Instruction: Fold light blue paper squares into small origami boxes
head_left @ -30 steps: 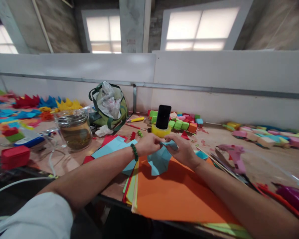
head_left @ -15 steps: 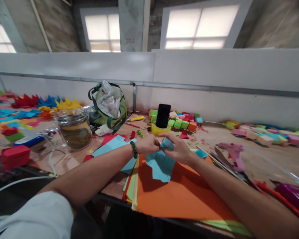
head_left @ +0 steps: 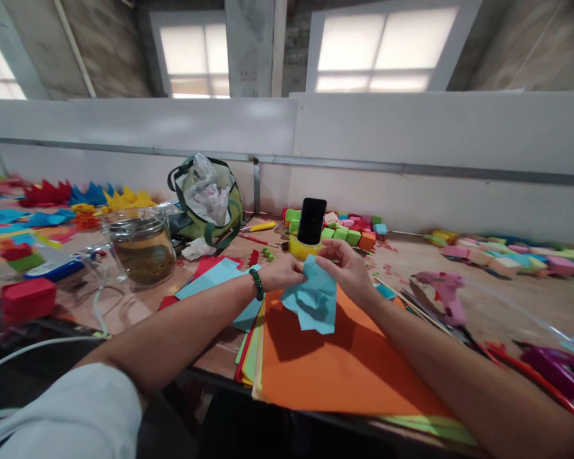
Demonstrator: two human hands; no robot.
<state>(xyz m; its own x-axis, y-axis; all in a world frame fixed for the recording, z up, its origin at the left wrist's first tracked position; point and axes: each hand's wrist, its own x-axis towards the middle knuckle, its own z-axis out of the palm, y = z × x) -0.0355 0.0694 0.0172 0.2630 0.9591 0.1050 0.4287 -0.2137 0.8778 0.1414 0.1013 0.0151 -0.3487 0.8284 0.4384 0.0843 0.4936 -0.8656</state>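
Between my two hands hangs a creased sheet of light blue paper [head_left: 314, 299], above a stack topped by orange paper [head_left: 344, 363]. My left hand [head_left: 283, 273], with a green bead bracelet at the wrist, pinches the paper's upper left edge. At its upper right side, my right hand [head_left: 347, 268] grips the paper between thumb and fingers. More light blue sheets [head_left: 213, 280] lie over red paper to the left of the stack. A small blue paper piece [head_left: 385, 291] sits just right of my right hand.
A phone [head_left: 312, 220] stands upright in a yellow roll [head_left: 303, 247] beyond my hands. Paper cubes [head_left: 342, 236] are heaped behind it. On the left are a glass jar [head_left: 143, 252] and a green bag [head_left: 210, 204]; a pink glue gun [head_left: 444, 293] lies on the right.
The blue paper, folded over at its top half a second ago, is now opened out and raised slightly. My right hand's fingers have loosened and shifted up along its edge.
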